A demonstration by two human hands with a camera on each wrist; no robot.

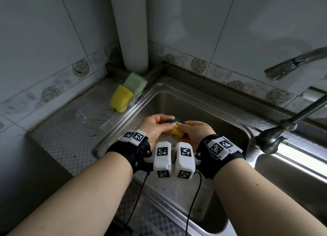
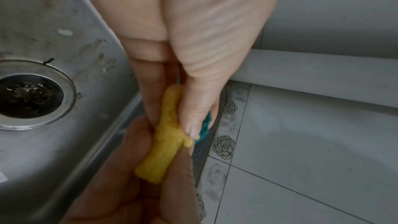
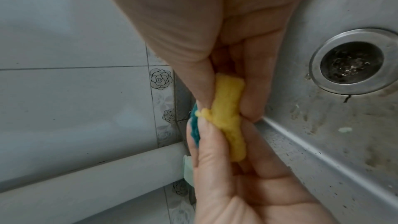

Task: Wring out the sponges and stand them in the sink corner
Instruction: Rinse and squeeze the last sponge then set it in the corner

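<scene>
Drain shows only in wrist views; head view hides it.

The squeezed foam sponge is yellow with a dark green scouring face. At the stainless steel sink's back left corner stand a plain yellow foam sponge and a pale green foam sponge. The glazed wall tiles are pale grey-white, with a border strip of black-outlined rose motifs. The fabric wrist straps are black, carrying white tags with black square-coded patterns.
</scene>
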